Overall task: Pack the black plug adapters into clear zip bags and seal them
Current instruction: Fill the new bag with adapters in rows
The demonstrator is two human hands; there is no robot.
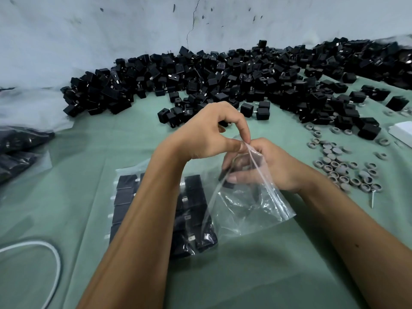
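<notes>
- I'm pinching the top edge of a clear zip bag (249, 206) with my left hand (209, 132), thumb and forefinger closing on the film right at the mouth, the other fingers curled in.
- My right hand (267, 166) is sitting at the bag's opening, fingers curling round the mouth from behind the plastic; something dark is showing by the fingertips, probably a black plug adapter going in, but the film is blurring it and I can't be sure.
- The bag is hanging between my hands, its lower half drooping onto the green table cover (256, 275), and it's looking close to empty.
- I'm judging this film as thin, limp and slick, so holding it at the stiffer zip strip is the safer bet; grabbing mid-panel would only bunch it up.
- A filled bag of adapters (196, 219) is lying flat under my left forearm, the black blocks lined up in rows inside.
- The loose pile of plug adapters (223, 79) is spreading along the wall, well apart from the bag.
- Those adapters are looking like hard, boxy little blocks with metal prongs; I'm reckoning each is light but the prongs could snag or pierce the film, so taking one by its flat sides makes sense.
- Grey ring caps (343, 168) are scattering on my right, and a white cable (55, 259) is looping at the lower left.
</notes>
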